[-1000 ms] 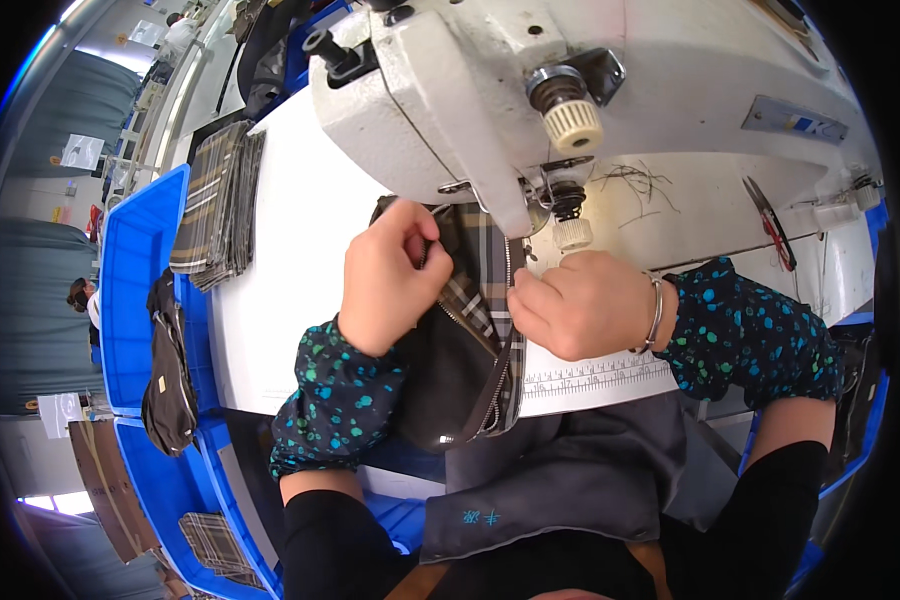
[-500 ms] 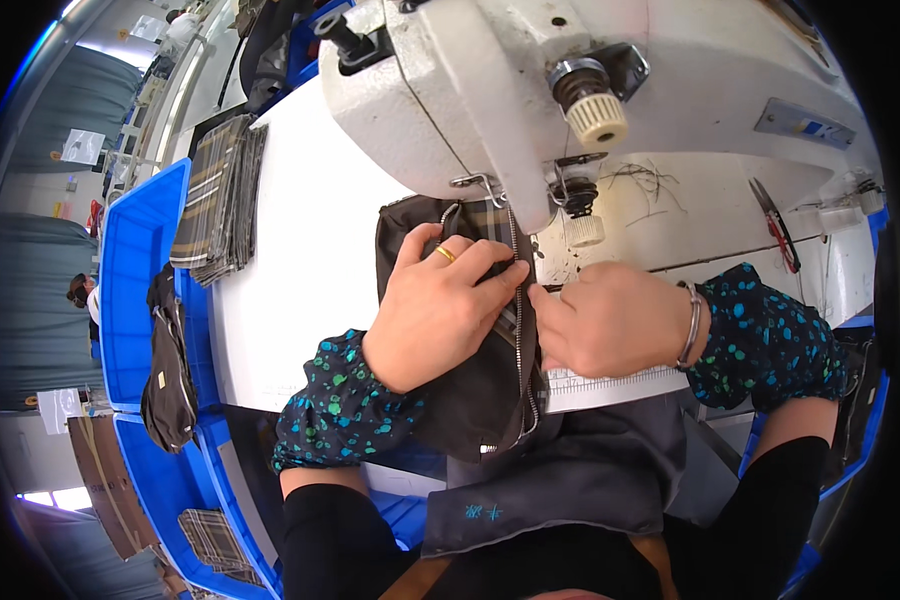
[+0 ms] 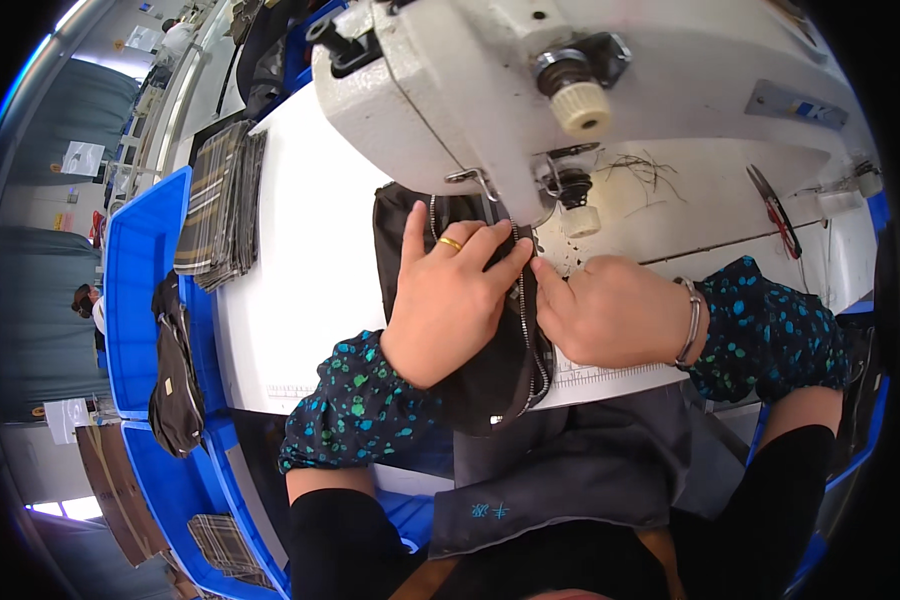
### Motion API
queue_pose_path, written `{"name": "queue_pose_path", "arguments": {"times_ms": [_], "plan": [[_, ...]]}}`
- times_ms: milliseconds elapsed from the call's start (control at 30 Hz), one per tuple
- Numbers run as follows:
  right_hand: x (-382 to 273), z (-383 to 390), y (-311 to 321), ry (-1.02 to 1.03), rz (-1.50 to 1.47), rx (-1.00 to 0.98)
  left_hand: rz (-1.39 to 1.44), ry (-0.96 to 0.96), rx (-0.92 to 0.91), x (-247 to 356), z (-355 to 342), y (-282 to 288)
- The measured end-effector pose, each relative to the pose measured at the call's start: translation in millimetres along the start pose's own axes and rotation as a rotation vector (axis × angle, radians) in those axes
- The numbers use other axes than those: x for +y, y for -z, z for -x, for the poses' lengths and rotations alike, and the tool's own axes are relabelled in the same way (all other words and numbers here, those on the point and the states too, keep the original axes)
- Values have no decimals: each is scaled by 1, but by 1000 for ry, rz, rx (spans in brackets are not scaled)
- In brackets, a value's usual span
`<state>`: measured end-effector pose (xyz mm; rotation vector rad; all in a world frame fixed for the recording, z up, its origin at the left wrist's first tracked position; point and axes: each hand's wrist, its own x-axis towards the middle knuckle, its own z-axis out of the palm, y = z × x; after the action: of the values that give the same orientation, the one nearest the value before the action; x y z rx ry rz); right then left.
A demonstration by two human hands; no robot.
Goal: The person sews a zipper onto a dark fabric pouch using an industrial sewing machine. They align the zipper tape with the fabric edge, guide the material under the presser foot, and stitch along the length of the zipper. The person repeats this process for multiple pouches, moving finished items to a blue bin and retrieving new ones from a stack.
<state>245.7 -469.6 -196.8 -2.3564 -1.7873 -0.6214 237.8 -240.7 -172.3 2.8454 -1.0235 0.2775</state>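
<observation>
Left hand: the left hand [image 3: 450, 295] lies palm down with its fingers spread, pressing on the cloth just on the person's side of the sewing machine's head (a gold-coloured ring [image 3: 451, 242] shows on one finger).
Right hand: the right hand [image 3: 615, 312] is half curled, its fingertips at the right edge of the work, just on the person's side of the machine's head; whether they pinch the edge or only touch it, I cannot tell.
Dark pouch: the dark pouch [image 3: 475, 395] lies under the left hand, its far end at the machine's head and its near end toward the person.
Zipper: a metal zipper [image 3: 523, 325] runs along the pouch's right side from the machine's head toward the person, passing between the hands.
Sewing machine: the white sewing machine [image 3: 670, 75] stands over the far end of the pouch.
Tabletop: the white tabletop [image 3: 290, 240] spreads to the left of the machine and below it.
Thread and scissors: loose dark threads [image 3: 645, 175] lie below the machine's arm; scissors [image 3: 775, 215] lie farther right along it.
Plaid pieces: a stack of plaid pieces [image 3: 215, 205] sits left of the machine.
Blue bin: a blue bin [image 3: 135, 290] stands farther left of it.
</observation>
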Motion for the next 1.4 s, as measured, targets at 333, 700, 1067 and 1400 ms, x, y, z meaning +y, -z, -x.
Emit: {"name": "queue_pose_path", "arguments": {"times_ms": [333, 700, 1067, 1400], "plan": [[-87, 81, 29, -174, -421, 245, 162, 10, 48, -1, -13, -6], [-125, 364, -198, -2007, -781, 527, 213, 45, 141, -7, -2, -18], [-12, 398, -304, -2184, -620, 243, 150, 82, 113, -8, -2, -20], [-84, 449, -347, -2094, -652, 791, 143, 87, 124, -9, -3, -21]]}}
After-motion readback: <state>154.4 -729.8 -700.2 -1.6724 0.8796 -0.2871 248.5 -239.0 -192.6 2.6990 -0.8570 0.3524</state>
